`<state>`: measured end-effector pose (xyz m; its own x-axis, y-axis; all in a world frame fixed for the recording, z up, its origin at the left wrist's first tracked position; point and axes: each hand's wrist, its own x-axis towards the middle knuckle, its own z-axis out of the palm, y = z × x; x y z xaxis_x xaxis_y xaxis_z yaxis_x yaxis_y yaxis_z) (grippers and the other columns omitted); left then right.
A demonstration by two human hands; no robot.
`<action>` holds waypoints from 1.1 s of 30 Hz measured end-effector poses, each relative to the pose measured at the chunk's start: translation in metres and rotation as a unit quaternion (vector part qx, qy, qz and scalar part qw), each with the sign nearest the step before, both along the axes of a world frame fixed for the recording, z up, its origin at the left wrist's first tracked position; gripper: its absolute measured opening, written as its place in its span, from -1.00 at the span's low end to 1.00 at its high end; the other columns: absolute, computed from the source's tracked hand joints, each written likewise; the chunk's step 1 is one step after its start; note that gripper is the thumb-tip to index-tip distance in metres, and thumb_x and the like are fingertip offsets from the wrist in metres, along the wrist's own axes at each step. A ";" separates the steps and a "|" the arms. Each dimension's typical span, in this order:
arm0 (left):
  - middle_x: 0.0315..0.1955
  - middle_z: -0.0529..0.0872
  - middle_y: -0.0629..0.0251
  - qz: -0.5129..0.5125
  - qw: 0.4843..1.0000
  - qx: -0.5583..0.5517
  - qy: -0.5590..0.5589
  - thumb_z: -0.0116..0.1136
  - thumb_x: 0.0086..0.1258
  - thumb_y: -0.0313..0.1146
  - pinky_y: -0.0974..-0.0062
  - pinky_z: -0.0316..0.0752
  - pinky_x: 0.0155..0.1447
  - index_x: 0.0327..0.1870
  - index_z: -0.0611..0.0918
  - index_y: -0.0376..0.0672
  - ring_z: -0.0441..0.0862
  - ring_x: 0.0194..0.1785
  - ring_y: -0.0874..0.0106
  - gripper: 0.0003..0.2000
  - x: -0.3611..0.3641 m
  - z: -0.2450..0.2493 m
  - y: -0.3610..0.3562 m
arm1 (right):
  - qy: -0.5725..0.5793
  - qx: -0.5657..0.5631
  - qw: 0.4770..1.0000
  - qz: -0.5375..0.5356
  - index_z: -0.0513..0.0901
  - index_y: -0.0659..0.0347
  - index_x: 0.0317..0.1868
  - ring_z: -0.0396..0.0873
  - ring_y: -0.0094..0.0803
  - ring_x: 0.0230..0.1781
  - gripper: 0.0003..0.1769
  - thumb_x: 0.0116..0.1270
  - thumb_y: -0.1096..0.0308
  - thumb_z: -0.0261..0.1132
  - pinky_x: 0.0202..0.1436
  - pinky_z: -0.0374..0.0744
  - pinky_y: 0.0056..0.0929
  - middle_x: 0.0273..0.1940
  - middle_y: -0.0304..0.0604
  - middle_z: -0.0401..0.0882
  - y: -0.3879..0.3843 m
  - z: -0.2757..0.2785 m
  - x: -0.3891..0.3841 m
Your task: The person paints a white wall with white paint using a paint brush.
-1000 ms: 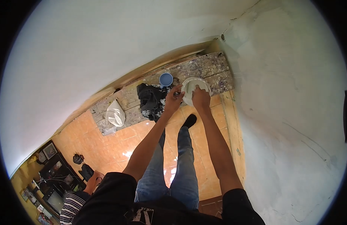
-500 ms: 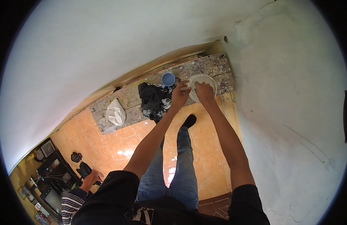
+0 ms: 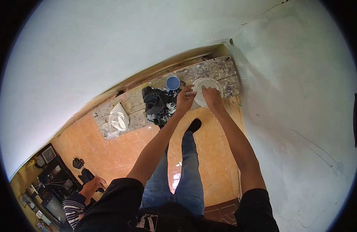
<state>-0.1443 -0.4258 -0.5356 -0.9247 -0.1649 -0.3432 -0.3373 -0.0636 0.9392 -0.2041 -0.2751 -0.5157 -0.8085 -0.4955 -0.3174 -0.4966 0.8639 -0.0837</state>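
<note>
A round whitish tub (image 3: pixel 205 80) with pale grey contents stands on the paint-spattered wooden plank (image 3: pixel 138 106). My left hand (image 3: pixel 185 100) is at its left rim, the thumb and fingers curled against the edge. Over the tub, my right hand (image 3: pixel 212 96) is closed with its knuckles up and fingertips pointing at the contents. Whatever it grips is hidden beneath the fingers. Close to my left hand are a blue cup (image 3: pixel 172 82) and a dark, white-stained crumpled cloth (image 3: pixel 155 101).
A white plastic bag (image 3: pixel 119 118) sits at the plank's left end. Pale walls meet in a corner (image 3: pixel 229 46) behind the plank, with cracks showing. Orange floor tiles (image 3: pixel 120 150) lie below. Another person's hand (image 3: pixel 94 183) and striped sleeve show at lower left, beside a dark cabinet.
My right hand has shifted slightly within the tub's opening, its wrist a little further right. My left hand stays at the rim. The other person's hand moves slightly.
</note>
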 end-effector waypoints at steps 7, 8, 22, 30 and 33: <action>-0.16 0.61 0.27 -0.006 1.000 0.002 -0.025 0.24 0.40 -0.43 0.55 0.67 -0.24 0.21 0.54 -0.19 0.69 -0.18 0.50 -0.63 0.000 0.007 -0.001 | 0.004 -0.015 0.999 0.038 0.66 0.13 -0.18 0.70 -0.18 -0.35 -0.83 0.27 0.37 0.18 -0.34 0.66 -0.24 -0.36 -0.04 0.67 0.015 -0.002 -0.008; -0.15 0.61 0.27 -0.007 1.000 0.004 -0.027 0.24 0.40 -0.42 0.56 0.67 -0.24 0.21 0.54 -0.18 0.69 -0.18 0.50 -0.63 0.000 0.009 -0.001 | 0.015 -0.014 1.000 0.022 0.67 0.13 -0.20 0.71 -0.17 -0.37 -0.84 0.29 0.37 0.17 -0.35 0.66 -0.23 -0.37 -0.02 0.68 0.018 -0.011 -0.015; -0.09 0.62 0.25 -0.001 0.999 0.005 -0.043 0.23 0.40 -0.39 0.51 0.74 -0.28 0.22 0.54 -0.12 0.70 -0.16 0.46 -0.63 -0.001 0.012 0.001 | 0.025 -0.076 0.986 0.146 0.65 0.30 -0.08 0.70 -0.19 -0.35 -0.73 0.20 0.47 0.24 -0.30 0.68 -0.31 -0.45 -0.05 0.65 0.034 0.009 0.007; -0.15 0.62 0.26 0.000 0.999 0.000 -0.038 0.24 0.40 -0.38 0.53 0.71 -0.31 0.20 0.55 -0.11 0.69 -0.19 0.49 -0.64 0.000 0.014 0.001 | 0.037 -0.069 0.997 0.004 0.64 0.31 -0.13 0.70 -0.16 -0.41 -0.78 0.22 0.44 0.24 -0.35 0.68 -0.30 -0.46 -0.06 0.65 0.013 0.001 -0.015; -0.10 0.63 0.24 -0.009 0.999 0.001 -0.045 0.23 0.41 -0.38 0.50 0.74 -0.27 0.21 0.54 -0.10 0.69 -0.16 0.47 -0.64 0.000 0.014 0.001 | 0.080 -0.068 0.987 0.122 0.65 0.28 -0.11 0.70 -0.18 -0.41 -0.77 0.22 0.44 0.24 -0.36 0.67 -0.32 -0.45 -0.08 0.66 0.011 -0.004 -0.008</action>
<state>-0.1443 -0.4247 -0.5211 -0.8927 -0.1470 -0.4260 -0.4222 -0.0581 0.9047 -0.2126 -0.2642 -0.5194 -0.6938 -0.7114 -0.1119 -0.7053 0.7026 -0.0943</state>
